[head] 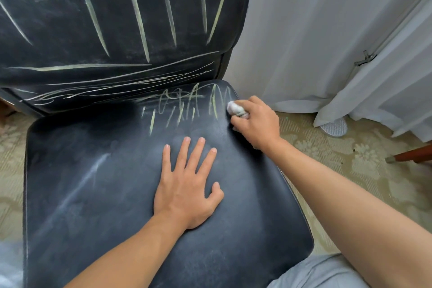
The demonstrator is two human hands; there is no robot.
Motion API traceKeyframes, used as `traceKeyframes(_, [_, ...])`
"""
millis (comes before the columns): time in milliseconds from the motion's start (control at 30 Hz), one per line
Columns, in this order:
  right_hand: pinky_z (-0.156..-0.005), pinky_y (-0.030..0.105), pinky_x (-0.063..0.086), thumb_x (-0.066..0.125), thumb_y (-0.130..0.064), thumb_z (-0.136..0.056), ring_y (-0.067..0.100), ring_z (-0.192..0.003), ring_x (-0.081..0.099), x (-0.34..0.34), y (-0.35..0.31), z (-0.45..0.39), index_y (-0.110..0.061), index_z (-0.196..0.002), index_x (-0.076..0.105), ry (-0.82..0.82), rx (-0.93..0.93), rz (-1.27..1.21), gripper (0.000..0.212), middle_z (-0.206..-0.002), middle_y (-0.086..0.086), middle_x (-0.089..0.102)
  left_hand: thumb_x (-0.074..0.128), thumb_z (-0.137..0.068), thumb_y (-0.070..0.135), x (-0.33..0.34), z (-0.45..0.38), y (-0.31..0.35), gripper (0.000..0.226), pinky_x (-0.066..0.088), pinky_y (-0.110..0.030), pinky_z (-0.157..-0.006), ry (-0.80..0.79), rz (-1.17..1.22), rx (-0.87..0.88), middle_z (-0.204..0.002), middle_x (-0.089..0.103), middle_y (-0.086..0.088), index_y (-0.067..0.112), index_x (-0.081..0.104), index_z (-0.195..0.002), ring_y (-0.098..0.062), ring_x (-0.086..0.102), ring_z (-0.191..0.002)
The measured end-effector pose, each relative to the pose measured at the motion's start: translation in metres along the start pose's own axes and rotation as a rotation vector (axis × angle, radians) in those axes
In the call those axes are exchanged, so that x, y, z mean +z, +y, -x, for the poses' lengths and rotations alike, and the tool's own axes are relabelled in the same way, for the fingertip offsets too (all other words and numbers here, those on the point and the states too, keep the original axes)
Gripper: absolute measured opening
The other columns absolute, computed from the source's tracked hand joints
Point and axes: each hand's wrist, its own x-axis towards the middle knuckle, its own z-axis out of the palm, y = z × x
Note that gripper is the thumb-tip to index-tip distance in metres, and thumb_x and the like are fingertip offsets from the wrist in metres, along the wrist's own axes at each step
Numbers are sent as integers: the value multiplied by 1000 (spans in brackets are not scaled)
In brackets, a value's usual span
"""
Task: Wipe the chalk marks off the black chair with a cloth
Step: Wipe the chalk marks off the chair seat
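Observation:
The black chair [98, 194] fills the view, its seat smeared with pale chalk haze. Yellow-green chalk marks [177, 110] remain at the seat's back right and run in long strokes over the backrest [131, 14]. My right hand [257, 121] is closed around a small wadded white cloth [235, 108], pressing it on the seat's back right corner beside the marks. My left hand [187, 184] lies flat on the middle of the seat, fingers spread, holding nothing.
White curtains [327, 30] hang right of the chair and reach the patterned floor [339, 159]. A white round object [334, 127] sits under the curtain hem. A red-brown furniture leg [411, 155] pokes in at the right edge.

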Motion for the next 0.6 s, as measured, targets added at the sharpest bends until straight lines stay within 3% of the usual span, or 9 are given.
traceKeyframes(67, [-75, 33, 46, 64, -39, -77, 13, -88, 60, -2, 3, 6, -42, -112, 71, -64, -83, -7, 36, -91, -10, 58, 38, -92, 58, 0, 1, 0, 76, 14, -68, -123, 3, 1, -1, -171, 24, -5, 25, 39, -160, -33, 15, -160])
traceKeyframes(200, [-70, 34, 39, 61, -39, -83, 24, -91, 61, 3, 2, -8, -32, -103, 70, 109, 191, -1, 23, -92, -7, 55, 39, -92, 57, 0, 1, 1, 75, 16, -68, -122, 5, 12, 1, -171, 26, -6, 25, 41, -160, -34, 16, -159])
traceKeyframes(367, [-74, 32, 46, 61, -42, -73, 12, -86, 58, -1, -5, 3, -44, -114, 71, -83, -148, 27, 42, -90, -9, 56, 40, -91, 57, 0, 1, 1, 76, 16, -69, -122, 6, 18, 1, -171, 26, -6, 24, 41, -160, -35, 16, -159])
traceKeyframes(500, [-71, 32, 39, 61, -35, -83, 21, -93, 61, 2, -1, -28, -39, -114, 70, 53, 101, 38, 33, -95, -7, 54, 41, -91, 56, 2, 2, 0, 75, 17, -69, -122, 20, 21, 9, -171, 27, -6, 24, 42, -159, -35, 17, -159])
traceKeyframes(600, [-72, 33, 43, 64, -34, -82, 19, -89, 60, 5, -7, -24, -40, -116, 72, 37, 16, 29, 35, -93, -7, 54, 44, -90, 56, 2, 2, 0, 76, 19, -70, -121, 23, 38, 8, -170, 28, -7, 23, 43, -158, -36, 18, -159])
